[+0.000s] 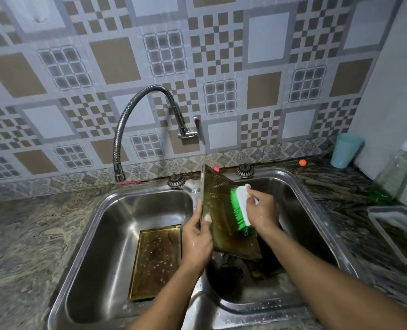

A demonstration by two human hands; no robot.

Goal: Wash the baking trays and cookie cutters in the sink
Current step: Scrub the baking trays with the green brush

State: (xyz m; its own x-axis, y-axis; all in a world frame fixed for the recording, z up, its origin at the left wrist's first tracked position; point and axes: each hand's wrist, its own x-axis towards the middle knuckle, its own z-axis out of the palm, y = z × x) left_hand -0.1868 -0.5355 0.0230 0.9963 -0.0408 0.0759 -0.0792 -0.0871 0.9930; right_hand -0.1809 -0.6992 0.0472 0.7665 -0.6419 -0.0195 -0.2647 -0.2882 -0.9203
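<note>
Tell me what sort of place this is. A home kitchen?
Probably a home kitchen: a double-bowl steel sink set in a stone counter, a flexible tap on a patterned tiled wall, and the left hand holding a baking tray that the right hand scrubs with a brush.

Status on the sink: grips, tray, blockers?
Left grip holds baking tray stood on end, over right basin. Right grip holds green scrub brush against tray face. Second tray flat in left basin; nothing blocking the scrub.
</note>
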